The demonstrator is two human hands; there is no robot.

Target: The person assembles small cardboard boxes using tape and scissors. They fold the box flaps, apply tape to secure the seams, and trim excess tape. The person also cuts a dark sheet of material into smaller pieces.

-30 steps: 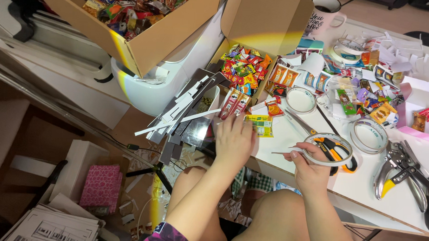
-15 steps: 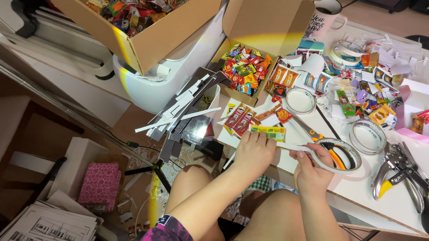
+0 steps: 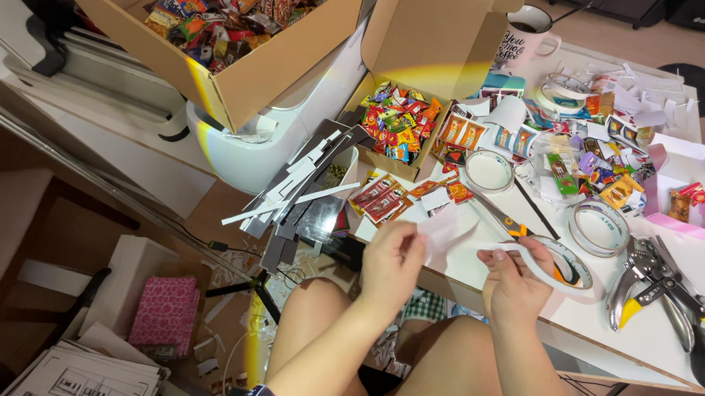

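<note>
Overhead, looking down past bare knees onto a crowded white table (image 3: 647, 345). Midway through, judging by the layout: tape pulled out but not yet cut or stuck down.

Left hand (image 3: 393, 259): thumb and fingertips pressed together, pinching the free end of a white strip (image 3: 454, 236) just above the table's near edge. Right hand (image 3: 515, 280): fingers curled around a tape roll (image 3: 571, 271), holding it just off the tabletop, near the front edge. Strip stretched thin, papery and slightly translucent between the two hands.

Already laid out: flat red miniature packets (image 3: 380, 198) in a short row beside the left hand, glossy and rectangular. Left to handle, apparently: a small cardboard box (image 3: 395, 125) heaped with tiny bright snack packets, plus loose ones scattered further back.

Close by: orange-handled scissors (image 3: 518, 227), metal blades open, partly under the roll. Two more tape rings (image 3: 488, 171) and (image 3: 598, 228), flat on the table, hollow and white. Heavy metal pliers (image 3: 665, 291) with yellow grips at far right. Pink paper tray (image 3: 685, 197), a printed white mug (image 3: 526, 35), and a fan of stiff grey and white card strips (image 3: 297, 195) overhanging the table's left edge. Large open cardboard carton (image 3: 249, 35) of full-size wrappers at upper left.
</note>
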